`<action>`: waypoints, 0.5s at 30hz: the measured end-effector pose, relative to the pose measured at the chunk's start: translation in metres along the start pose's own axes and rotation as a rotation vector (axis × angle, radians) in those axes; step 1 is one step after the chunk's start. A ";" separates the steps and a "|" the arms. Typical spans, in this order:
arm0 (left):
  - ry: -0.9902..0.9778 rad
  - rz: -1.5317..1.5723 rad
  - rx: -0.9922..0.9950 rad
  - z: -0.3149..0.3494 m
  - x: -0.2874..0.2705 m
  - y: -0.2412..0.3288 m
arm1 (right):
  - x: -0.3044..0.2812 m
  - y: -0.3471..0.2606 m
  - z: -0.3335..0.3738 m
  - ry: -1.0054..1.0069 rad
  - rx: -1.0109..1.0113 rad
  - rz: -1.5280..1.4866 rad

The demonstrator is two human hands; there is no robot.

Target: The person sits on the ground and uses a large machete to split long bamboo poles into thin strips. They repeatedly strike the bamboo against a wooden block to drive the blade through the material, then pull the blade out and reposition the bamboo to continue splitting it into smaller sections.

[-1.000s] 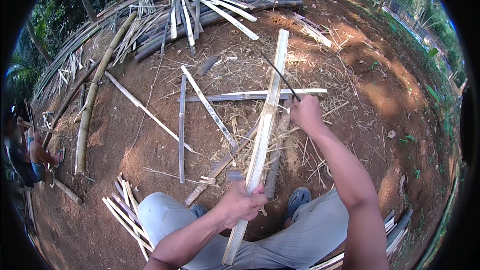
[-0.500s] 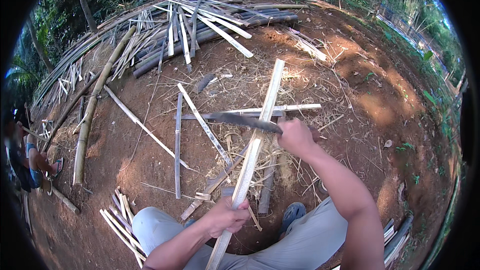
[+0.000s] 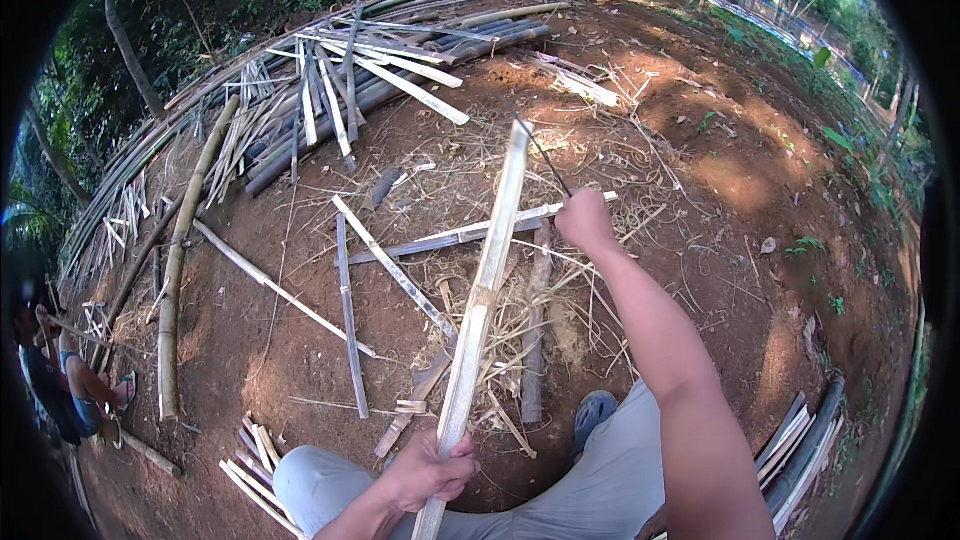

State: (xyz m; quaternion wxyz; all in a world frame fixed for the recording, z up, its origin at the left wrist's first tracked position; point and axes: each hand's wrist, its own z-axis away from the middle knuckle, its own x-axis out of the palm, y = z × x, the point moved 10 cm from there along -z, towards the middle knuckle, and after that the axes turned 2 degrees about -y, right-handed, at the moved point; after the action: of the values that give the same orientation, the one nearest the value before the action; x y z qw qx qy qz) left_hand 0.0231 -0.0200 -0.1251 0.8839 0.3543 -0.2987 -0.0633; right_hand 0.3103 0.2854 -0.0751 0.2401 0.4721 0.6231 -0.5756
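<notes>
Person [image 3: 75, 385] is sitting at the left edge of the frame, well apart from the work. Pole [image 3: 182, 240], thick and tan, is lying lengthwise right of that person. Bundle of pale strips [image 3: 250, 487] is resting at lower left beside the left knee [image 3: 318, 485], a spot that appears to be keeping it within reach and out of the working ground. Bamboo pile [image 3: 310, 90] is spreading across the upper left.

Left hand [image 3: 432, 470] is gripping the bamboo strip [image 3: 472, 325] near its lower end, at bottom centre; fingers are curling round it, pinching it against the palm. The strip is slanting up to upper centre, its far end pointing away from the body. This low grip is presumably steadying the length while keeping the hand clear of the blade.

Shavings [image 3: 510, 325] are littering the ground at centre. Right of the strip, the knife [image 3: 546, 162] is showing nearly edge-on as a thin dark line, its tip beside the strip's far end; contact cannot be told. Right hand [image 3: 588, 223] is holding it, fingers apparently closing round the handle, mostly hidden. Second bundle [image 3: 805, 450] is lying at lower right.
</notes>
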 end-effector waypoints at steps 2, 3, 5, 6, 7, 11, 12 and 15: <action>0.059 -0.043 0.031 0.001 -0.015 -0.009 | -0.002 0.010 -0.008 -0.018 0.046 0.064; 0.060 -0.048 0.030 -0.001 -0.014 -0.008 | -0.006 0.012 -0.011 -0.031 0.065 0.103; 0.064 -0.055 0.031 -0.002 -0.013 -0.002 | -0.007 0.015 -0.006 -0.069 0.092 0.090; 0.007 -0.049 0.042 0.002 -0.007 0.004 | -0.001 0.011 0.001 -0.083 0.081 0.070; 0.002 -0.048 0.065 0.002 -0.007 0.010 | 0.004 0.004 0.004 -0.097 0.069 0.050; 0.059 -0.106 0.133 -0.015 -0.015 0.019 | 0.009 -0.028 0.021 -0.130 0.137 -0.173; 0.089 -0.111 0.136 -0.021 -0.018 0.020 | 0.012 -0.028 0.024 -0.113 0.180 -0.238; 0.107 -0.161 0.280 -0.021 -0.011 0.042 | 0.016 -0.041 0.035 -0.185 0.127 -0.358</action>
State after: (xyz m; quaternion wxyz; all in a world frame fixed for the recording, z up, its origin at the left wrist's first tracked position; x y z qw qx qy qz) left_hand 0.0220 0.0269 -0.1147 0.8326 0.4995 -0.2278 -0.0729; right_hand 0.2599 0.2619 -0.0761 0.1599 0.3132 0.6351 -0.6878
